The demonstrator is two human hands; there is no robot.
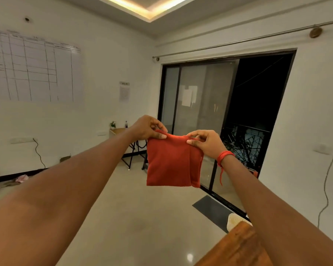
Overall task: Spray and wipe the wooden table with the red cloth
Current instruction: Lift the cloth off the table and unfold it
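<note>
Clearly soft and light, the folded red cloth (170, 164) hangs limp, its top edge pinched by both hands' fingers (160, 135).

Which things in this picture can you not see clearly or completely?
Head view:
- Brown wooden table: cut off by the bottom edge, partly behind the right forearm.
- Spray bottle: none identifiable.
- Wall chart's writing: too small and faint.
- Folded red cloth's top corners: covered by left hand and right hand.

left hand (145, 129), right hand (205, 144), pinching folded red cloth (169, 164) aloft
</note>
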